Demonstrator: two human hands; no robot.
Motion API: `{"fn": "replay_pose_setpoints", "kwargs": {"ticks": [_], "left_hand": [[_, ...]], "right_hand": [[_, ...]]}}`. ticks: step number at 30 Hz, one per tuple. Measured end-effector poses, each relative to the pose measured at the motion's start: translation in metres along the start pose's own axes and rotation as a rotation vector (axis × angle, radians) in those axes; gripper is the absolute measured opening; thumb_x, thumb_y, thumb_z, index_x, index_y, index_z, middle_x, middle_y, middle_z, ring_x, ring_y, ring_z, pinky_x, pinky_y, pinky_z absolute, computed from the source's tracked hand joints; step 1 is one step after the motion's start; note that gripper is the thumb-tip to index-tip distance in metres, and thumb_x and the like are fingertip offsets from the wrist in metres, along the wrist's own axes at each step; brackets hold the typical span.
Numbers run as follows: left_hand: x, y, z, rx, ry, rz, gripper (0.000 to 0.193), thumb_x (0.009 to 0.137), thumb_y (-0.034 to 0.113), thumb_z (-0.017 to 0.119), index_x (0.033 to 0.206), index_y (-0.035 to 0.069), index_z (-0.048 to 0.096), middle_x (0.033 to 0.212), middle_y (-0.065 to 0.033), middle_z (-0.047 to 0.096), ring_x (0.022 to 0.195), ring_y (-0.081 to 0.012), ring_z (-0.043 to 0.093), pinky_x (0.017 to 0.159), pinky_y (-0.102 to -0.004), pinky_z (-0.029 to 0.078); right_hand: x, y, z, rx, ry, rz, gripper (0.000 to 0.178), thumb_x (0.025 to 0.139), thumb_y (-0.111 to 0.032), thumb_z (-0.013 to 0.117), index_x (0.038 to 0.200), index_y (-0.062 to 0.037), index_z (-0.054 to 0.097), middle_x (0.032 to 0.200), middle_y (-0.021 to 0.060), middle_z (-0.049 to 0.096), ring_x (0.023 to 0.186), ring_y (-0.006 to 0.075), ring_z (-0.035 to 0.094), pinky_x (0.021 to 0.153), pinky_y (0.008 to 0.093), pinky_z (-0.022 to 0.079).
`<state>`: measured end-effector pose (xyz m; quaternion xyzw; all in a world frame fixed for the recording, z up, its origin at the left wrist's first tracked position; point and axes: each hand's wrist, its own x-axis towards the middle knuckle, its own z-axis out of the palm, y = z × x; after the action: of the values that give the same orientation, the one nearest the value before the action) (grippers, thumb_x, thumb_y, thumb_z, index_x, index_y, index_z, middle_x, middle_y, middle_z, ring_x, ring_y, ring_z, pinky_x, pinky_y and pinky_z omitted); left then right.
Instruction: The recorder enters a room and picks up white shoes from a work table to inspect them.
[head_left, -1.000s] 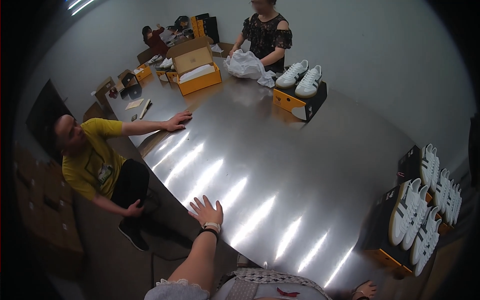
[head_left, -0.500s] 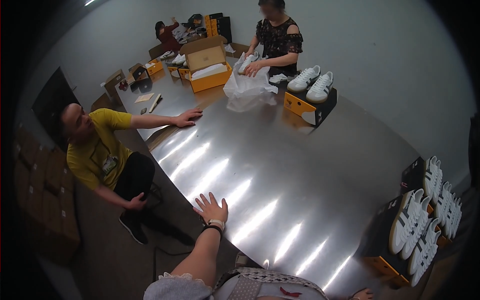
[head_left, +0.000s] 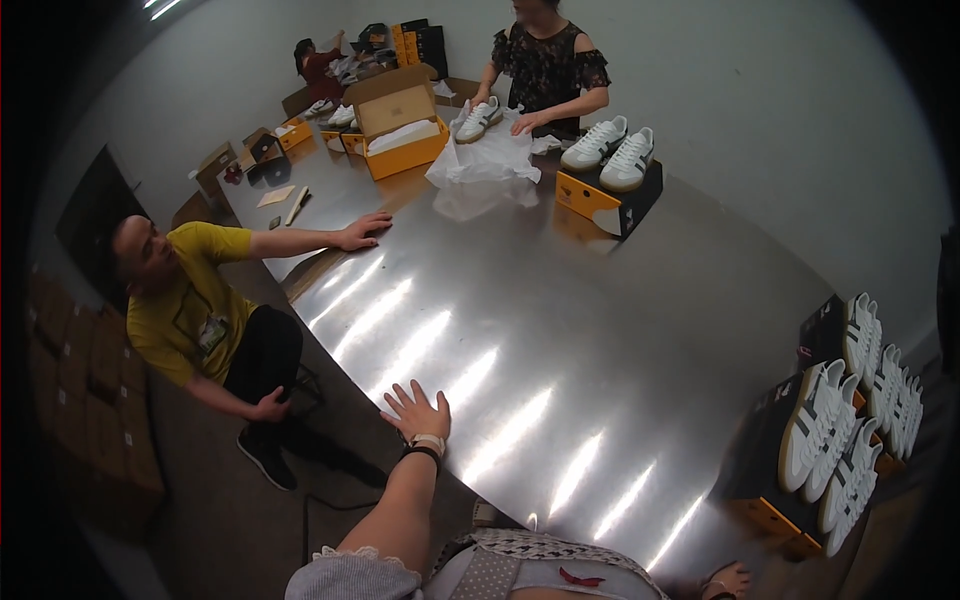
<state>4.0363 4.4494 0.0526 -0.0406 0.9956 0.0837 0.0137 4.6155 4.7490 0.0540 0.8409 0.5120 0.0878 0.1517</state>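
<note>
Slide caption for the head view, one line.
Left hand spread on a shiny metal table, right hand near its edge, white sneakers atop shoeboxes at right.

The surface (head_left: 640, 330) is silvery grey with white streaks. White shoes (head_left: 628, 160) bear dark stripes and tan soles; their box (head_left: 610, 203) is orange and black, the tissue paper (head_left: 487, 165) white. One co-worker's shirt (head_left: 180, 312) is yellow.

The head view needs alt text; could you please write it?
The wearer's left hand lies spread on a shiny metal table; the right hand shows at the lower edge. Beyond, a co-worker handles a white sneaker over tissue paper, near shoeboxes.
</note>
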Motion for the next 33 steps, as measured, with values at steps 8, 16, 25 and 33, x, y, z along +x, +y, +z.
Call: {"fn": "replay_pose_setpoints", "kwargs": {"ticks": [8,16,25,33], "left_hand": [[0.0,0.002,-0.004,-0.005,-0.028,0.002,0.069,0.086,0.051,0.042,0.142,0.012,0.032,0.15,-0.0206,0.018,0.139,-0.0411,0.009,0.108,-0.0617,0.005],[-0.001,0.002,-0.007,-0.006,-0.029,-0.002,0.069,0.086,0.05,0.042,0.142,0.012,0.032,0.15,-0.0208,0.018,0.139,-0.0407,0.008,0.108,-0.0615,0.005],[-0.001,0.001,-0.006,0.003,-0.017,-0.001,0.069,0.085,0.05,0.043,0.142,0.011,0.033,0.149,-0.0208,0.019,0.139,-0.0409,0.009,0.108,-0.0618,0.005],[0.0,-0.001,-0.003,-0.003,-0.013,-0.003,0.069,0.085,0.05,0.042,0.141,0.011,0.033,0.149,-0.0211,0.019,0.139,-0.0414,0.01,0.108,-0.0621,0.005]], "right_hand": [[0.021,0.006,0.031,-0.032,-0.006,0.003,0.059,0.095,-0.046,0.028,0.134,-0.0025,0.037,0.136,0.0211,0.04,0.127,0.0382,0.036,0.103,0.051,0.028],[0.024,-0.008,0.031,-0.246,-0.064,0.042,0.037,0.095,-0.03,0.044,0.128,-0.0179,0.034,0.137,0.0164,0.033,0.123,0.0326,0.037,0.099,0.0469,0.033],[0.025,-0.009,0.031,-0.268,-0.092,0.049,0.036,0.096,-0.031,0.04,0.13,-0.019,0.033,0.138,0.0157,0.032,0.122,0.0323,0.039,0.097,0.0473,0.034],[0.025,-0.007,0.031,-0.236,-0.081,0.027,0.037,0.096,-0.029,0.042,0.131,-0.0195,0.032,0.139,0.0158,0.031,0.124,0.0328,0.038,0.099,0.0471,0.034]]}}
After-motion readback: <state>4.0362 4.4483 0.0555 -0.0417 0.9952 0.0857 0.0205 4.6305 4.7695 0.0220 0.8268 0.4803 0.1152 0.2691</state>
